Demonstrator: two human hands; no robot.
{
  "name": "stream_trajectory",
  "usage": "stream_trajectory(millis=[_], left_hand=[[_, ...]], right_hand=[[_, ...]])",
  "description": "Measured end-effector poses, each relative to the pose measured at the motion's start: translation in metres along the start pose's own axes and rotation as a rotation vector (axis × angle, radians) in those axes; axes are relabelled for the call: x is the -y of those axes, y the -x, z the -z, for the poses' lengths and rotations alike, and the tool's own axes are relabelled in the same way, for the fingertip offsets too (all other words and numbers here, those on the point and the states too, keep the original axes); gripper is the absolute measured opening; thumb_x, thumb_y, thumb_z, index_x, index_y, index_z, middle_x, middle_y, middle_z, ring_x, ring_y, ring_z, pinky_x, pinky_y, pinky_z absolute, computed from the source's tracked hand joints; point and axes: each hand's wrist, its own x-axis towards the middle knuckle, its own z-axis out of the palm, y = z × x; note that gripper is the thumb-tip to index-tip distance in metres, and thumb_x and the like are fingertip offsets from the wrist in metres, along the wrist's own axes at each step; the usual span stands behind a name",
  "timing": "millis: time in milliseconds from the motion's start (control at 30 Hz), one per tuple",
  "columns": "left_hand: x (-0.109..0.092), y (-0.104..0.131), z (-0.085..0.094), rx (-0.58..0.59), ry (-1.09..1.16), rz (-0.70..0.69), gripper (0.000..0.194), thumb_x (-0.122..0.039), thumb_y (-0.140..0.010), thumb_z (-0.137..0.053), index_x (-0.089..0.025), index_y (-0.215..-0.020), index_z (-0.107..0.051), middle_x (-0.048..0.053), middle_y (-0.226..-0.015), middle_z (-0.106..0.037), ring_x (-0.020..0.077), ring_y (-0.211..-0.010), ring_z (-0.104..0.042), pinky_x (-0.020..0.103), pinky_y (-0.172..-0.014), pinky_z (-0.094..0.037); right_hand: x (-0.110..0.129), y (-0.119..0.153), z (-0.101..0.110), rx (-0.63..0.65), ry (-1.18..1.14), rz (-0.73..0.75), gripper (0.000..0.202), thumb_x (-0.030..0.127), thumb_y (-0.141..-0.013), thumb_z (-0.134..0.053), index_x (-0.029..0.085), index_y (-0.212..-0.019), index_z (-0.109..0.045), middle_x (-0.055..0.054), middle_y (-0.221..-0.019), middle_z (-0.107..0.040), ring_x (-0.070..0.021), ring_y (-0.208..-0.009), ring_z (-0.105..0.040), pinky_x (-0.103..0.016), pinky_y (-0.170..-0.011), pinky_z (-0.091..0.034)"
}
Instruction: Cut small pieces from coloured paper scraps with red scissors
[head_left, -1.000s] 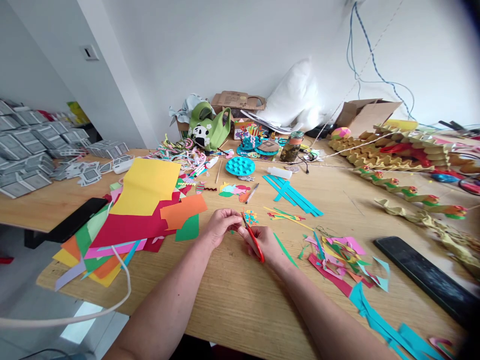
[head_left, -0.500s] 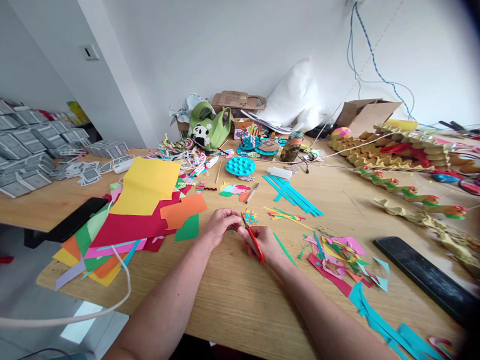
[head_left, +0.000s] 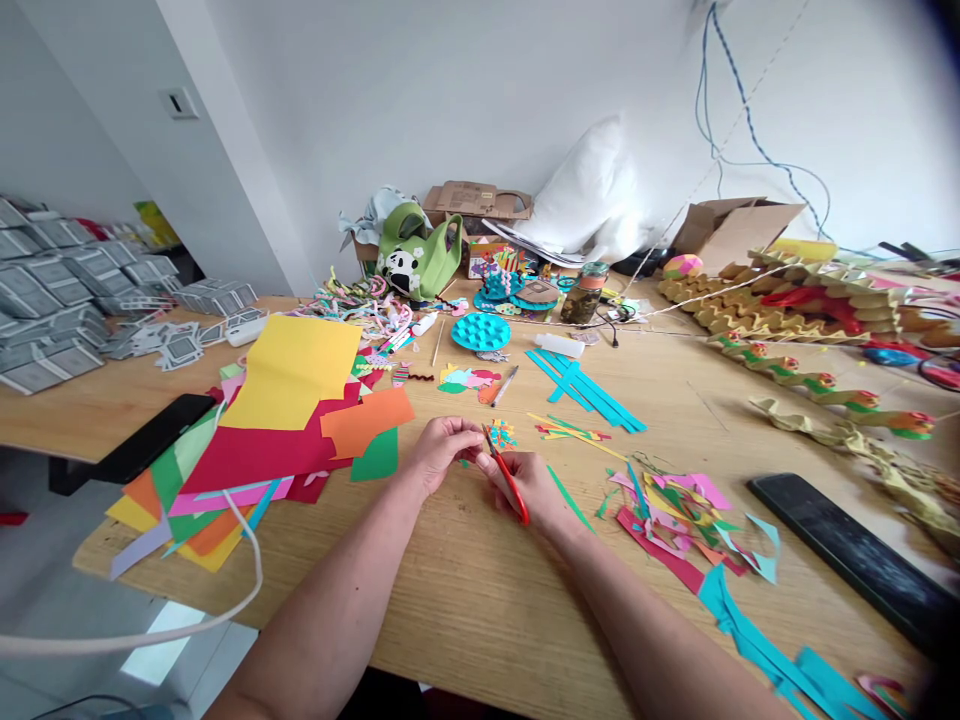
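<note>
My right hand is closed around a pair of red-handled scissors, whose blades point up and away from me. Beside the blade tips, my left hand is closed in a pinch; what sits between its fingertips is too small to make out. A speck of green shows just under those fingers. Just beyond the scissors lies a small pile of tiny coloured paper bits. Thin yellow, red and green paper strips rest to the right of it, and a green strip lies by my right wrist.
Stacked coloured paper sheets and a black phone are at left. Paper scraps, blue strips and another dark phone lie at right. Farther back are a blue round palette, a pen and a jar.
</note>
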Motion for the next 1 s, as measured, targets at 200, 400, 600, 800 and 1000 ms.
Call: stream_trajectory(millis=[200,400,600,800,1000], left_hand=[[0.0005,-0.0007,0.0018,0.017,-0.018,0.001,0.013,-0.021,-0.058,-0.071,-0.012,-0.062,-0.062,-0.001,-0.056,-0.06,0.008,-0.051,-0.052,0.022,-0.054,-0.039],[-0.0012,-0.0002,0.0012,-0.004,-0.014,0.003,0.014,-0.022,-0.058,-0.072,-0.012,-0.063,-0.063,-0.001,-0.056,-0.06,0.0083,-0.052,-0.053,0.022,-0.054,-0.04],[-0.0016,-0.0001,0.0003,0.005,-0.011,-0.009,0.015,-0.022,-0.057,-0.072,-0.012,-0.062,-0.063,-0.001,-0.057,-0.06,0.0081,-0.052,-0.053,0.022,-0.054,-0.039],[0.0,-0.0004,0.0013,0.007,-0.02,-0.016,0.014,-0.022,-0.057,-0.072,-0.012,-0.063,-0.062,-0.001,-0.057,-0.06,0.0083,-0.052,-0.053,0.022,-0.054,-0.039],[-0.0019,0.0005,0.0004,-0.013,-0.031,-0.008,0.014,-0.022,-0.057,-0.071,-0.012,-0.063,-0.062,-0.001,-0.056,-0.059,0.008,-0.052,-0.052,0.022,-0.054,-0.038]], right_hand=[[0.0005,-0.0002,0.0003,0.017,-0.004,0.014,0.057,0.069,-0.075,-0.055,0.018,-0.053,-0.046,0.001,-0.039,-0.051,-0.0074,-0.034,-0.037,-0.02,-0.036,-0.026],[0.0002,-0.0008,-0.0002,-0.004,0.007,0.009,0.058,0.07,-0.074,-0.056,0.019,-0.05,-0.044,0.001,-0.037,-0.049,-0.0075,-0.033,-0.036,-0.02,-0.036,-0.025],[0.0007,-0.0001,0.0004,-0.015,0.01,0.009,0.058,0.07,-0.074,-0.055,0.019,-0.05,-0.045,0.002,-0.037,-0.049,-0.0076,-0.033,-0.036,-0.02,-0.036,-0.025],[0.0011,0.0005,0.0007,-0.002,0.028,0.012,0.057,0.069,-0.076,-0.055,0.018,-0.051,-0.046,0.001,-0.038,-0.051,-0.0075,-0.034,-0.037,-0.019,-0.036,-0.026],[0.0002,-0.0003,0.0003,-0.009,0.021,0.003,0.058,0.069,-0.075,-0.055,0.018,-0.05,-0.046,0.001,-0.037,-0.05,-0.0072,-0.033,-0.036,-0.019,-0.035,-0.025]])
